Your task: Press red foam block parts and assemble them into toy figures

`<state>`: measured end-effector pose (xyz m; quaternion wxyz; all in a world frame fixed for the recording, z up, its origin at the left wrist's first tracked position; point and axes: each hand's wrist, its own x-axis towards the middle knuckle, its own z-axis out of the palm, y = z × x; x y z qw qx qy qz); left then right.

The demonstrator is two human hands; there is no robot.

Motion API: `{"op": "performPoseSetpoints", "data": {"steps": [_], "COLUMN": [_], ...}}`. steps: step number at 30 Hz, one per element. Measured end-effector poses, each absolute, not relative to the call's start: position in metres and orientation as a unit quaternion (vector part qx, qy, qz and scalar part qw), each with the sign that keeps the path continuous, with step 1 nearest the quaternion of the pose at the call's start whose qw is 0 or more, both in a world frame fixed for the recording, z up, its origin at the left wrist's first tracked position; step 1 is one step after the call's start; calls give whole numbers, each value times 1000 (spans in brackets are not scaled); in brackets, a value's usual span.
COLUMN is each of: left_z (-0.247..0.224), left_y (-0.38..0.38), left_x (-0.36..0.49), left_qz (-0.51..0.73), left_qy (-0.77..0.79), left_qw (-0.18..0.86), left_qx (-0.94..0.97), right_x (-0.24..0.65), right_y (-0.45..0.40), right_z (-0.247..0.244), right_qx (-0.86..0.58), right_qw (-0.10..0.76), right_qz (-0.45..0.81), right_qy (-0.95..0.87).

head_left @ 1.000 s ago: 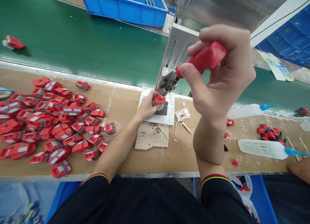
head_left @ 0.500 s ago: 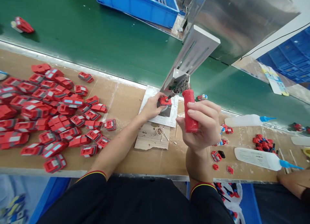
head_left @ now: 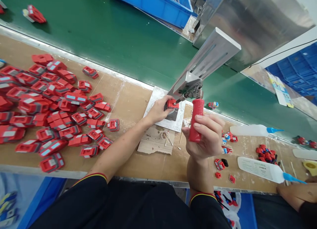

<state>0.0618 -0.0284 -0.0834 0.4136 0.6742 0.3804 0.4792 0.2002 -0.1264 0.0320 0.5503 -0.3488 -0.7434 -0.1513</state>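
My left hand pinches a small red toy part on a dark block, which sits on a white metal plate. The tip of a metal toggle clamp reaches the red part. Wrapped round the clamp's red handle are the fingers of my right hand. The clamp is fixed to a slotted metal bracket. Below the plate lies a torn piece of cardboard with cotton swabs on it.
Many red toy parts are heaped at the left. Two white bottles with blue tips lie at the right, near small red and blue parts. A green belt runs behind. Another person's arm is at the right edge.
The view has shifted slightly. The clamp handle and my right hand sit slightly lower in the picture. Both hands keep their holds.
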Motion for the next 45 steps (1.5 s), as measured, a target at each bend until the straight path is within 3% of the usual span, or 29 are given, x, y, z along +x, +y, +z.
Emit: {"op": "performPoseSetpoints", "data": {"steps": [15, 18, 22, 28, 45], "left_z": [-84, -84, -84, -83, -84], "left_y": [-29, -29, -28, -27, -28], "left_x": [61, 61, 61, 60, 59], "left_qz": [459, 462, 461, 458, 456], "left_qy": [393, 389, 384, 385, 394], "left_qw": [374, 374, 375, 369, 378], "left_qx": [704, 703, 707, 711, 703], "right_x": [202, 204, 207, 201, 197], "right_y": [-132, -133, -131, -130, -131], "right_z": [-4, -13, -3, 31, 39], "right_qx": [-365, -351, -391, -386, -428], "right_qw": [527, 551, 588, 512, 489], "right_qz": [-140, -70, 143, 500, 554], "right_qy": [-754, -754, -693, -582, -520]}}
